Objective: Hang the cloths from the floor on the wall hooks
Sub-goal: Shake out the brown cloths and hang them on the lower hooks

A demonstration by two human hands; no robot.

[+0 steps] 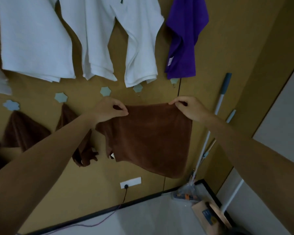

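A: Entry one: cloth (151, 138), brown. Location?

B: Off the floor (143, 217), held spread flat in front of the wall (227, 48), just below the row of hooks. The left hand (109, 110) pinches the top left corner and the right hand (190, 108) the top right. Each is clamped on the edge, thumb against fingers.

A: Hooks?

B: Pale, star-shaped, in a rising row. The two leftmost carry hung cloths (24, 131). The third hook (105, 91) and fourth hook (137, 88) look free. The cloth touches neither.

A: Hazards, in order.

B: One: slippage. The top edge is stretched taut and wide, and the hooks are small. A flat edge laid over one would likely slide off and drop back to the floor. The edge probably needs bunching at one point.

Two: one-handed release. If either hand lets go before the fabric is seated, the free half swings down and its weight may pull the rest off.

Three: wrong corner. A pale tag (112, 156) shows at the lower left of the cloth. Whether there is a hanging loop, and where, I cannot tell.

Four: neighbours. The white cloths (95, 39) end just above the free hooks, so a raised hand could snag a hem and drag one down.

Five: the mop (219, 102) leans on the wall just beside the right hand, and a wide elbow might tip it.
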